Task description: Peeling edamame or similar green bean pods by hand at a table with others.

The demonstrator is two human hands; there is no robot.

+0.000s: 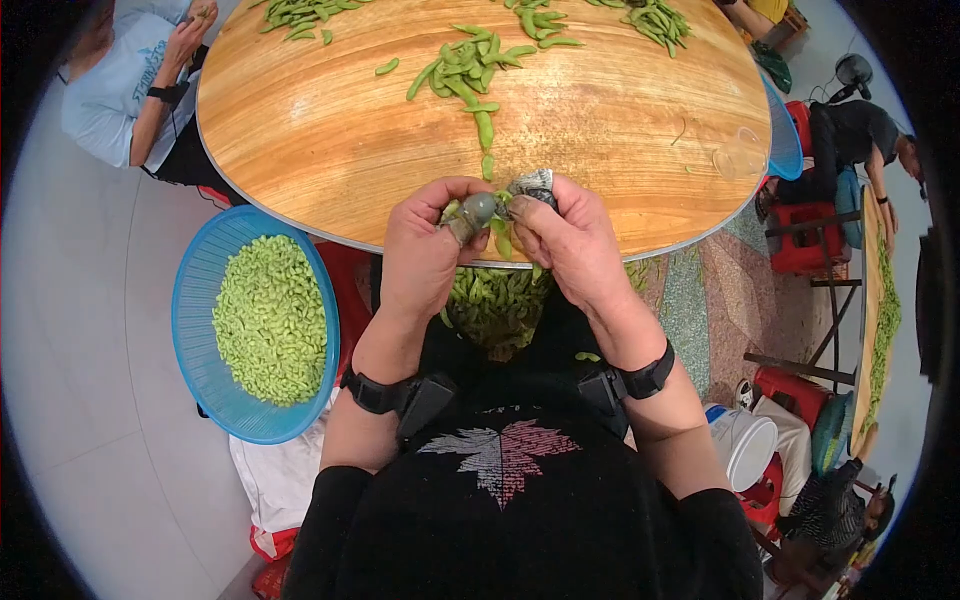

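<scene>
At the near edge of the round wooden table [600,120], my left hand [424,240] and my right hand [581,236] meet over a green soybean pod [501,234], pinched between thumbs and fingers. A grey rubber finger cot [477,208] covers my left thumb. Dark and silvery wrapping [536,186] covers a digit of my right hand. Bits of green show in my left fingers, partly hidden. Just beyond my hands, a line of pods [485,131] leads to a small pod heap [465,66]. Below the table edge, many pods or husks [499,304] lie between my legs.
A blue plastic basket [184,322] of shelled green beans [270,322] stands at my left. A clear plastic cup [739,154] lies on the table's right side. One person [124,97] sits at left; others work at right near a white bucket [750,450] and red stools [802,236].
</scene>
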